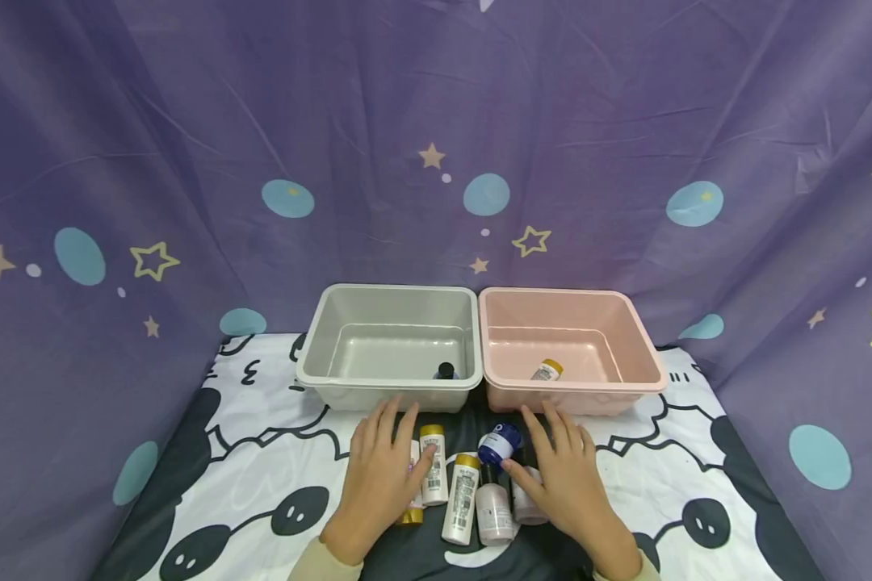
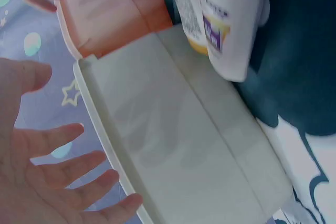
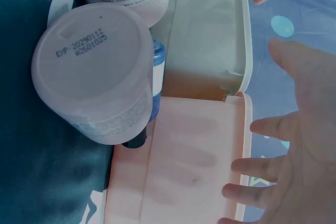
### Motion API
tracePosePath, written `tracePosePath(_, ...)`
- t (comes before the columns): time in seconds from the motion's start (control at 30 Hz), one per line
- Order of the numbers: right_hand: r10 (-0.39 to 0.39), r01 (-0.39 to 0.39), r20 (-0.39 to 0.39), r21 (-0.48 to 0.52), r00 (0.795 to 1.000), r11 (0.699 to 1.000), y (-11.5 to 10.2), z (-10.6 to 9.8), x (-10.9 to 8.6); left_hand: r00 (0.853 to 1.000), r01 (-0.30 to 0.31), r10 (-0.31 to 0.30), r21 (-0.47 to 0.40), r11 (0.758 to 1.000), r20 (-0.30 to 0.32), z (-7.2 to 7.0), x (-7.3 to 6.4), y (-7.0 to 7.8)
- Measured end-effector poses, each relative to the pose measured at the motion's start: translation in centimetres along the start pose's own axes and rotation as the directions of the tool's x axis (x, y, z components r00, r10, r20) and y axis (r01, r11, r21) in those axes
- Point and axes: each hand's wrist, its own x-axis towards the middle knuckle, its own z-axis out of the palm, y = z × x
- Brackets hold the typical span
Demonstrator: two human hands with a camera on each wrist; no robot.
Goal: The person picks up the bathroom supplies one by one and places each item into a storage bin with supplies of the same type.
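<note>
Both hands hover over a group of bottles, fingers spread and holding nothing. In the head view my left hand (image 1: 385, 476) is on the left, its thumb beside a yellow-capped white bottle (image 1: 433, 472) and its palm partly hiding another bottle with a yellow end (image 1: 410, 515). My right hand (image 1: 570, 476) is on the right, thumb tip close to a small blue bottle (image 1: 499, 444) with a white label. Between the hands lie a yellow-capped white bottle (image 1: 461, 502) and a pale bottle with a black cap (image 1: 494, 516). A second pale bottle (image 1: 528, 499) is partly covered by the right hand.
Behind the bottles, a grey bin (image 1: 388, 394) and a pink bin (image 1: 574, 387) stand side by side. A black-capped bottle (image 1: 446, 371) sits in the grey one, a yellow-capped bottle (image 1: 548, 370) in the pink one. A purple curtain (image 1: 378, 202) hangs behind.
</note>
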Motion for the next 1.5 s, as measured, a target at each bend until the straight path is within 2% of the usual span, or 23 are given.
tracePosePath(0.2, 0.046, -0.043, -0.016, 0.151, 0.999, 0.988, 0.1, -0.3, -0.1, 0.994, 0.004, -0.008, -0.040, 0.999, -0.108, -1.1, 1.0, -2.1)
tracePosePath(0.37, 0.122, -0.126, 0.031, 0.295, 0.992, 0.947, 0.3, -0.5, -0.3, 0.986, 0.044, -0.055, -0.071, 0.997, -0.158, -2.2, 2.1, -4.6)
tracePosePath(0.47, 0.186, -0.205, 0.088, 0.346, 0.979, 0.916, 0.4, -0.4, -0.5, 0.981, 0.101, -0.114, -0.087, 0.991, -0.156, -2.9, 3.0, -6.1)
tracePosePath(0.6, 0.250, -0.294, 0.162, 0.373, 0.955, 0.880, 0.6, -0.2, -0.5, 0.969, 0.201, -0.214, -0.107, 0.974, -0.123, -3.5, 4.1, -8.2)
tracePosePath(0.77, 0.306, -0.397, 0.272, 0.404, 0.912, 0.824, 0.9, 0.3, -0.8, 0.948, 0.296, -0.310, -0.167, 0.941, -0.067, -4.0, 4.8, -10.7)
tracePosePath(0.9, 0.328, -0.444, 0.322, 0.418, 0.888, 0.793, 1.1, 0.8, -1.1, 0.922, 0.368, -0.387, -0.255, 0.894, -0.027, -4.1, 4.8, -12.4)
tracePosePath(1.1, 0.331, -0.451, 0.332, 0.412, 0.883, 0.792, 1.4, 1.7, -1.5, 0.879, 0.454, -0.476, -0.356, 0.817, 0.031, -3.9, 4.8, -14.0)
tracePosePath(1.23, 0.330, -0.452, 0.338, 0.399, 0.881, 0.798, 1.6, 1.9, -1.7, 0.842, 0.511, -0.531, -0.443, 0.737, 0.089, -3.6, 4.5, -14.6)
tracePosePath(1.33, 0.342, -0.470, 0.356, 0.382, 0.870, 0.796, 1.6, 1.8, -1.9, 0.815, 0.542, -0.568, -0.505, 0.672, 0.120, -3.1, 4.1, -15.0)
tracePosePath(1.37, 0.346, -0.476, 0.362, 0.375, 0.865, 0.795, 1.7, 1.7, -2.0, 0.807, 0.551, -0.577, -0.515, 0.657, 0.126, -3.0, 4.0, -15.1)
tracePosePath(1.5, 0.358, -0.492, 0.371, 0.382, 0.857, 0.783, 1.8, 1.8, -2.1, 0.783, 0.573, -0.609, -0.529, 0.626, 0.128, -2.6, 3.6, -15.4)
